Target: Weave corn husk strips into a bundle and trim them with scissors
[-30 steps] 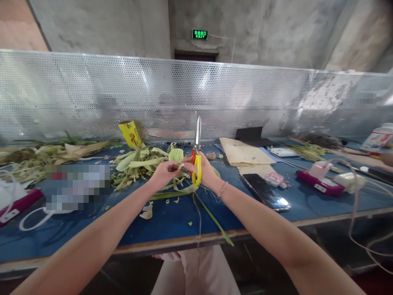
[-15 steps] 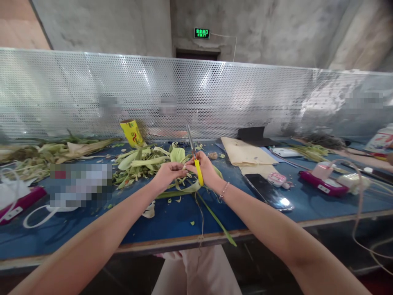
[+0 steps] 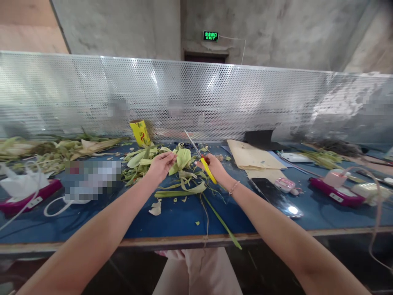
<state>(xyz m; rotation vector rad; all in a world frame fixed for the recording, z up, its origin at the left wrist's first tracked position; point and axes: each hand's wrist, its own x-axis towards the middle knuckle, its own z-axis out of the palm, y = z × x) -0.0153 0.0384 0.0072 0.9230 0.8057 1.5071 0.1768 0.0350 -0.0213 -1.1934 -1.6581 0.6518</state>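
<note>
Your right hand grips one pair of scissors, just right of the husk heap. Your left hand reaches over the heap, fingertips drawn together; whether they pinch anything, I cannot tell. One yellow canister stands behind the heap, one phone well right.

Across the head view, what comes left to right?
Magenta power strip with white plug, yellow printed cylinder, left bare hand, yellow-and-red-handled metal scissors, glossy black phone, second magenta power strip with pink plug.
</note>
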